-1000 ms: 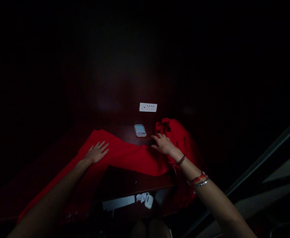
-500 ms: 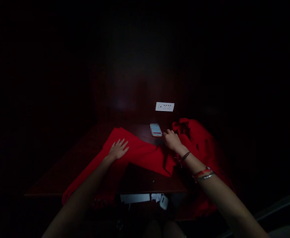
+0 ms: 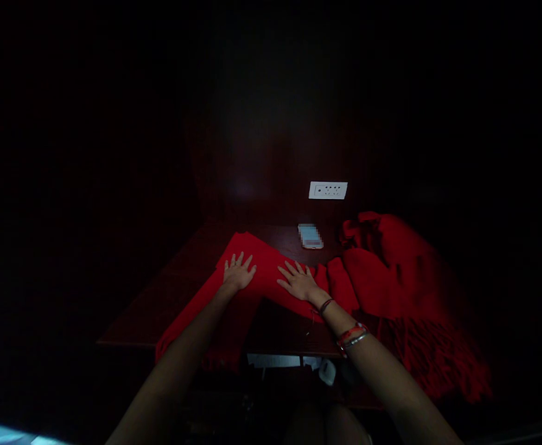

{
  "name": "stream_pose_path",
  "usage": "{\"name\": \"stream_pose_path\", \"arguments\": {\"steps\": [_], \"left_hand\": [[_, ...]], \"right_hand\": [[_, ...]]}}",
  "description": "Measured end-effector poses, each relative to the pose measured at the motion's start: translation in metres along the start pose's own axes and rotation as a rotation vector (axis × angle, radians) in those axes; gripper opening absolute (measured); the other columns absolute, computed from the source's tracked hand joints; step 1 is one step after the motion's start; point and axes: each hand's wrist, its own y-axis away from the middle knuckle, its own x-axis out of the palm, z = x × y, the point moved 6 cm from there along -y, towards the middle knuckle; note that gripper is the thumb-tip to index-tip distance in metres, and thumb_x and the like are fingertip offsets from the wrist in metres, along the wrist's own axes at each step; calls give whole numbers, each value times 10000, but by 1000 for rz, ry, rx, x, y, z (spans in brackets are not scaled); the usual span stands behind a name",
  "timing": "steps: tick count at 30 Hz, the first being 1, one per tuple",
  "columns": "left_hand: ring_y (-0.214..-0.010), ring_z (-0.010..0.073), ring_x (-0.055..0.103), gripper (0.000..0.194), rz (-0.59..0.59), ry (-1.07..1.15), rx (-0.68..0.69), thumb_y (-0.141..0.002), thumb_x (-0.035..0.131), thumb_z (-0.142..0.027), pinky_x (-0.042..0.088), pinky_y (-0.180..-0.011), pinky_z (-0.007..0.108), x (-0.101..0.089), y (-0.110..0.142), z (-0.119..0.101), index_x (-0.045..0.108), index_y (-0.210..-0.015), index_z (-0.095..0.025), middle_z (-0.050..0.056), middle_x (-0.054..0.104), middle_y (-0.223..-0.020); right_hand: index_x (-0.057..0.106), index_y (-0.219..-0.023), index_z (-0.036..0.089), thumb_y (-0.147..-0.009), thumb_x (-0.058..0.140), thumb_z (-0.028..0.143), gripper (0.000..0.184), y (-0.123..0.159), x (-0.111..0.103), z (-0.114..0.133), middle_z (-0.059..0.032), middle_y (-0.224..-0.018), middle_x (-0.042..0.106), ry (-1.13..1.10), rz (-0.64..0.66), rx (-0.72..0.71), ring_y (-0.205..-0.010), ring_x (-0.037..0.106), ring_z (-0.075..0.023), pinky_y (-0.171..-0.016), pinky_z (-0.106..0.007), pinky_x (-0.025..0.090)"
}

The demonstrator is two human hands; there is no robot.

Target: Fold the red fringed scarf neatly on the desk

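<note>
- Red cloth (image 3: 266, 266) is lying across one dark wooden tabletop (image 3: 185, 272); I am counting one flat strip and, at right, one bunched heap (image 3: 405, 272), and cannot tell whether they are joining as one piece.
- Two hands are resting palm down on the strip: left hand (image 3: 239, 272), right hand (image 3: 298, 282). Fingers on both are spreading apart.
- One phone (image 3: 310, 236) is lying behind the strip; one white socket plate (image 3: 328, 190) is showing on the wall.
- The strip's near end is hanging over the front edge; bare wood is showing at left and around the phone.
- The strip is lying smooth between the hands, creasing right of them; fringe (image 3: 428, 352) is spreading below the heap.
</note>
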Motion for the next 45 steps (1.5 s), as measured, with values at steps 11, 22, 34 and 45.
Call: {"name": "stream_pose_path", "arguments": {"steps": [11,22,34,45], "left_hand": [[-1200,229,139,497,41,-5,23,-798,169,-452,136,-940,443,1,0,6,229,-1255,-266,11,182,-1328],[-1203,253,105,497,-102,-19,44,-795,207,-438,109,-940,460,-9,11,-27,293,-1236,-227,46,167,-1333],[-1207,246,81,503,51,-16,277,-791,154,-510,76,-928,486,-14,-2,-42,251,-1239,-303,17,160,-1335],[-1198,188,160,483,27,-29,149,-802,197,-436,146,-948,385,3,-19,-2,248,-1247,-256,10,211,-1320]], "right_hand": [[120,-1263,334,-735,85,609,596,5,-3,21,19,-1350,80,-23,16,-36,-1208,1,-268,-918,-515,30],[95,-1272,303,-717,101,632,645,15,-6,-4,-3,-1353,43,-32,101,-9,-1204,-21,-284,-904,-536,39],[161,-1271,251,-757,152,570,605,6,-23,3,-43,-1348,89,-36,35,8,-1209,22,-259,-910,-508,95],[151,-1274,253,-767,93,555,592,-19,0,15,-19,-1349,92,-16,-26,-1,-1212,57,-224,-935,-458,67]]}}
